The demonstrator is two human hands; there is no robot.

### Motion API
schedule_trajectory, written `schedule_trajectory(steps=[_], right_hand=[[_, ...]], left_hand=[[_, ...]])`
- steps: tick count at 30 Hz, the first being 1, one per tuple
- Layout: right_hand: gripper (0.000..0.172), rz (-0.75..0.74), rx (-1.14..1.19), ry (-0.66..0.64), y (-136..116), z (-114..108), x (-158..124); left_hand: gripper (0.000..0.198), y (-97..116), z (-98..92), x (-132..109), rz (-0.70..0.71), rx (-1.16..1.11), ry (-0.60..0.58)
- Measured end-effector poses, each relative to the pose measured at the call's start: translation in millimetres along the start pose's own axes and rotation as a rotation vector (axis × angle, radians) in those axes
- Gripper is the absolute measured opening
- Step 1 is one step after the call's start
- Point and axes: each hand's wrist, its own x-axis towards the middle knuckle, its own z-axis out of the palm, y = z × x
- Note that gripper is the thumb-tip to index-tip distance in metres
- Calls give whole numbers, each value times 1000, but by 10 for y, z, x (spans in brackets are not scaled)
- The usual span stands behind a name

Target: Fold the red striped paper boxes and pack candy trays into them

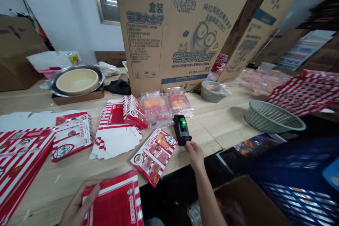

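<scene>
My left hand (82,203) grips a red-and-white snack box (113,201) by its left edge at the bottom of the view, plain red back upward. Thumb on top, fingers underneath. At the front cutting edge of a black tape dispenser (181,134) with a green roll core, the fingers of my right hand (196,154) are pinched together at the tape end; the clear strip itself is hard to make out. Just left of the dispenser lies a filled snack box (154,155) with clear windows. Behind it are clear packs of gummy candy (156,107).
Flat printed cartons (23,162) are stacked at left, beside another filled box (72,136). More unfolded cartons (116,143) lie mid-table. A large cardboard box (169,42) stands behind. At right are a green-grey basket (274,118) and a blue crate (299,169).
</scene>
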Motion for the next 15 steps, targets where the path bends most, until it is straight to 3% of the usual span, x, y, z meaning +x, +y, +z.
schedule_trajectory(steps=[5,9,10,13,15], right_hand=[[42,-46,-63,-5,-85,-71,-92],[36,-113,-84,-274,-548,73,-520],[34,-141,-91,-379,-717,152,-655],[27,-376,-203,-889,-1244,435,-1034],[46,-496,-245,-1274,-1526,620,-1210]], left_hand=[[44,386,-23,-38,54,-72,-25],[34,708,-105,-5,219,78,-103],[31,786,-100,-3,259,115,-150],[24,979,-22,-19,331,191,-305],[22,1067,47,-49,373,248,-391]])
